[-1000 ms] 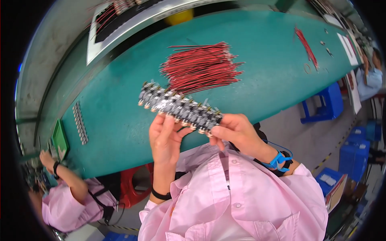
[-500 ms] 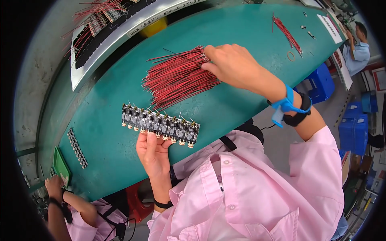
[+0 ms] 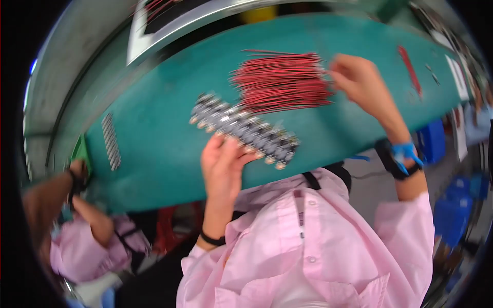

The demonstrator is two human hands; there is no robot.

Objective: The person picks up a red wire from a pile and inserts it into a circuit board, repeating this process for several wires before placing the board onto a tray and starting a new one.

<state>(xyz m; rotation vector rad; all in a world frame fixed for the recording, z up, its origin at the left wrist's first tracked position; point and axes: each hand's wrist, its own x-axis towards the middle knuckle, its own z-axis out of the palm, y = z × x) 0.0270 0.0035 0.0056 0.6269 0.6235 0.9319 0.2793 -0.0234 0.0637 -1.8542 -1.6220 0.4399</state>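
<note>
My left hand (image 3: 224,163) grips a long strip of joined circuit boards (image 3: 245,129) by its lower edge. The strip slants down to the right above the green table, with a row of round brass-coloured ends along its near side. Beyond it lies a thick bundle of red wires (image 3: 282,82), spread flat and roughly parallel. Just off the bundle's right end is my right hand (image 3: 357,79), thumb and fingers pinched together. Blur hides what, if anything, is between those fingertips. A blue band and a black strap circle the right wrist.
On the green table (image 3: 164,169), a row of small metal parts (image 3: 111,141) lies at left, near a green tray (image 3: 81,151) and a co-worker's hand (image 3: 78,172). A smaller red wire bundle (image 3: 409,71) lies far right. A metal-edged rack (image 3: 179,33) stands along the back.
The whole view has swung, shifting the table's contents rightward in the picture. My right hand has drawn back from over the wire ends to just beside them. The left hand still holds the board strip.
</note>
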